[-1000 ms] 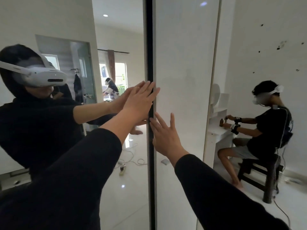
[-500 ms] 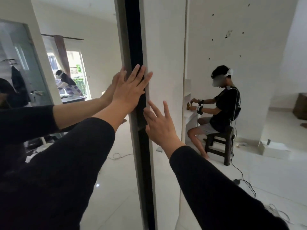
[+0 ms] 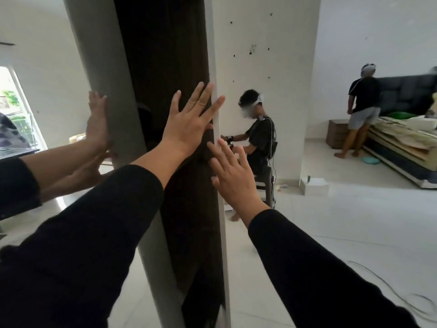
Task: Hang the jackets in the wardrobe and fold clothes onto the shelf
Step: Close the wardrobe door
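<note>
The wardrobe door (image 3: 104, 91) stands upright in front of you, its long axis running from 12 to 6 o'clock, with a dark gap (image 3: 170, 67) beside it and a white edge strip (image 3: 218, 197) on the gap's right. Your left hand (image 3: 189, 124) lies flat across the gap, fingers spread toward 1 o'clock. Your right hand (image 3: 233, 176) is spread too, fingers straight, near the strip; contact is unclear. Both grasp nothing. The mirrored door reflects two hands. No jackets show; the interior is too dark. Two people work at 2 o'clock.
</note>
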